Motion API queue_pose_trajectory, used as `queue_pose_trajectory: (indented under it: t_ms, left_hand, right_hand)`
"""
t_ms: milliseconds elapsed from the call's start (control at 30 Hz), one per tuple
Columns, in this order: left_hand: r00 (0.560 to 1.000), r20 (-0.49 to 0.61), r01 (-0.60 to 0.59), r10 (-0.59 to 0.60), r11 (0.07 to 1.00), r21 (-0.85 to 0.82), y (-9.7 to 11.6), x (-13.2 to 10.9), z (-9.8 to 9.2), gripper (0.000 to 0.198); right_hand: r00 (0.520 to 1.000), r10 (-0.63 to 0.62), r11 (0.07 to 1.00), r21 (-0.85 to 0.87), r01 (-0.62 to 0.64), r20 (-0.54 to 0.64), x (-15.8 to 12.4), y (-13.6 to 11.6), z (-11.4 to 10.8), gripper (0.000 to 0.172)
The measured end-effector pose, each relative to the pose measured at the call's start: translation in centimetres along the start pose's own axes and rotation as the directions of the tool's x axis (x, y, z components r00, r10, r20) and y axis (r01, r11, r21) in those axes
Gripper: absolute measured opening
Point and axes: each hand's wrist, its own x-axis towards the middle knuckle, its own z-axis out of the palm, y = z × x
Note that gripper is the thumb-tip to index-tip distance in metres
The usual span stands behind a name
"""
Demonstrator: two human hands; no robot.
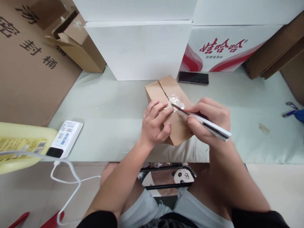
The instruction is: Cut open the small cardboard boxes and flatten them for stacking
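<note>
Gripping one cardboard box (177, 136) with left hand (154, 123), fingers curled over the top. Pinching one knife (213, 126) in right hand (209, 118), blade tip on the tape (176, 100) along the seam. Sat at counter (106, 110) near edge, centre. Beyond: one phone (193, 78), one white carton (142, 47). Left: one power bank (64, 138), one cable (71, 182).

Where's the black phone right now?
In the head view, the black phone lies flat just beyond the small cardboard box, right of centre, in front of the red-printed white carton.
</note>
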Motion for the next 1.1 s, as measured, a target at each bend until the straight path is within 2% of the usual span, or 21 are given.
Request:
queue_pose_trajectory:
  t_ms: [400, 700, 867, 1000, 1100]
  left_hand:
    - [1.0, -0.019, 0.006, -0.006, 1.0, 0.004, 0.1, 0.0, 0.3, 0.042]
    - [0.999, -0.045, -0.001, 0.001, 1.0, 0.011, 0.1, 0.0, 0.4, 0.042]
    - [0.999, -0.048, -0.017, 0.017, 1.0, 0.014, 0.0, 0.1, 0.2, 0.042]
    - [1.0, -0.016, -0.01, 0.011, 0.998, 0.058, -0.1, 0.1, -0.1, 0.045]
    - [1.0, -0.001, -0.004, 0.004, 0.998, 0.061, -0.2, 0.0, -0.2, 0.046]
  right_hand:
    - [0.988, 0.109, 0.991, -0.088, -0.099, 0.108, 0.0, -0.5, 0.6, 0.019]
    - [0.995, 0.089, 0.995, -0.049, -0.087, 0.052, -0.2, -0.6, 0.5, 0.016]
    - [0.994, 0.068, 0.998, 0.01, -0.069, 0.089, -0.2, -0.7, -0.1, 0.013]
    - [0.992, 0.077, 0.995, 0.048, -0.083, 0.102, -0.3, -0.8, -0.8, 0.015]
    - [0.993, 0.099, 0.993, 0.057, -0.102, 0.061, -0.5, -1.0, -1.3, 0.016]
